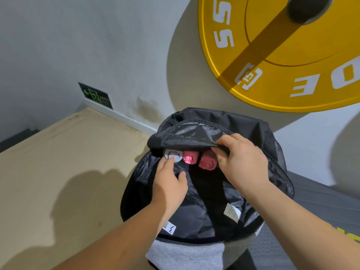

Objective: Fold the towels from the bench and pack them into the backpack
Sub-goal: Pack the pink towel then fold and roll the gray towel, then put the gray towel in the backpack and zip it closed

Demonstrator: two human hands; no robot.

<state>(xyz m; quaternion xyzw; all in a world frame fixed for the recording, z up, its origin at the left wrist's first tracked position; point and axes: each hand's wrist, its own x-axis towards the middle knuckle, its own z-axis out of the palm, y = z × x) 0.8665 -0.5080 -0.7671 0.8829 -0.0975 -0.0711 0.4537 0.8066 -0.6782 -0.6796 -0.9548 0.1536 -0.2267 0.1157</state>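
In the middle of the frame the black backpack (206, 215) lies open, with a grey towel (173, 155), a pink towel (188, 158) and a red towel (208, 163) rolled side by side inside. The left hand (169, 181) touches the grey towel with relaxed fingers. The right hand (243, 159) pinches the flap (191, 133), holding it raised.

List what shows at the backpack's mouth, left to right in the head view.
Grey-white rolled towel → pink rolled towel → red rolled towel → right hand, pinching the backpack flap. The left hand lies below the first two rolls, its fingers touching the grey-white one, so it is left out.
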